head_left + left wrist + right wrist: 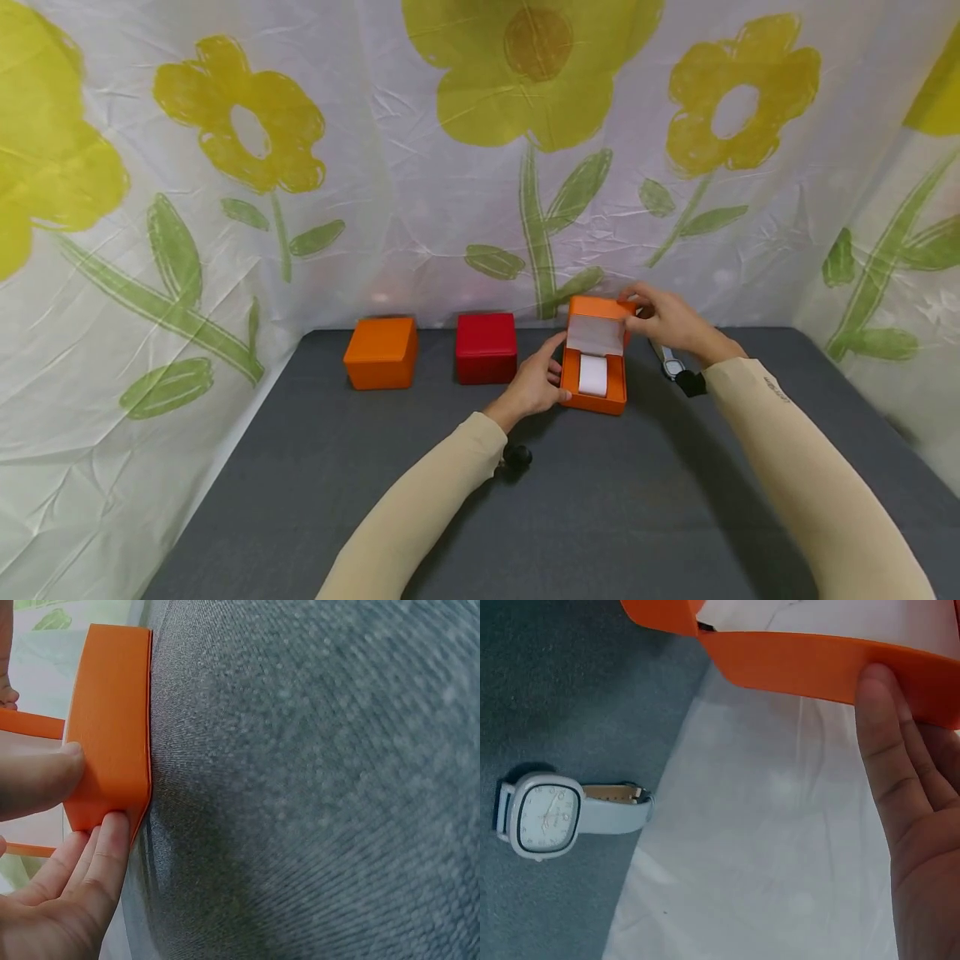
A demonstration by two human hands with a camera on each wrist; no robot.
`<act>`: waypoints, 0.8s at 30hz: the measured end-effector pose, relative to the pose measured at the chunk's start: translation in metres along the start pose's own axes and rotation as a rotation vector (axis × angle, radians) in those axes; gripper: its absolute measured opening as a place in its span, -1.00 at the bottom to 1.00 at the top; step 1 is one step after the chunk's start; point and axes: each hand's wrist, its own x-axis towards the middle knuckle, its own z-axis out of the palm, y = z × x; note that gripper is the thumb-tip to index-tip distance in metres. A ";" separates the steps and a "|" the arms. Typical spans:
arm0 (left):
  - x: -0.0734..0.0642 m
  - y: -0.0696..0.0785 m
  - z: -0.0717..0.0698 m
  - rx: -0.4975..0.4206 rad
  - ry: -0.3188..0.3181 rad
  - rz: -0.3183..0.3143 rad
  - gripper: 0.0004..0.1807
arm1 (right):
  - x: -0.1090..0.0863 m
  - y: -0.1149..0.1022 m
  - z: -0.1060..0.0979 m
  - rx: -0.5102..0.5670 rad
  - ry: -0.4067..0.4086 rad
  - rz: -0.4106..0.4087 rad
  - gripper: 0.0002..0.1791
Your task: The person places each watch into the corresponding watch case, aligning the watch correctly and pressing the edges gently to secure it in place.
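An orange watch box (595,402) stands with its lid raised, a white cushion (593,375) in its base and a pale lining inside the lid. My left hand (531,385) grips the base at its left front corner; in the left wrist view the thumb (45,776) lies on one face and the fingers bend round the other side. With my right hand (663,318) I hold the lid (600,307) by its upper right edge, fingertips along the lid's side wall (802,667) in the right wrist view. A pale blue wristwatch (547,814) lies on the table right of the box.
A closed orange box (380,354) and a closed red box (486,350) stand to the left along the back of the dark grey table (315,483). Behind them hangs a white curtain (390,192) with yellow flowers. The right forearm passes close by the wristwatch.
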 end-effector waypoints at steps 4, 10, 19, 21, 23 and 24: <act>0.000 0.001 -0.003 -0.009 -0.013 0.001 0.10 | 0.004 0.003 0.000 0.069 0.027 0.034 -0.60; 0.001 0.002 -0.003 0.007 -0.010 0.013 0.09 | 0.008 0.005 -0.001 0.126 0.036 0.093 -0.55; 0.000 0.002 -0.002 0.018 -0.024 0.013 0.05 | -0.002 0.003 -0.001 0.193 0.080 0.123 -0.35; -0.001 0.002 -0.003 0.017 -0.024 0.010 0.04 | -0.006 0.005 -0.001 0.227 0.094 0.134 -0.31; -0.001 0.002 -0.003 0.017 -0.023 0.012 0.03 | -0.012 0.009 -0.002 0.233 0.111 0.142 -0.29; -0.001 0.002 -0.003 0.019 -0.022 0.014 0.03 | -0.016 0.012 -0.002 0.224 0.118 0.145 -0.29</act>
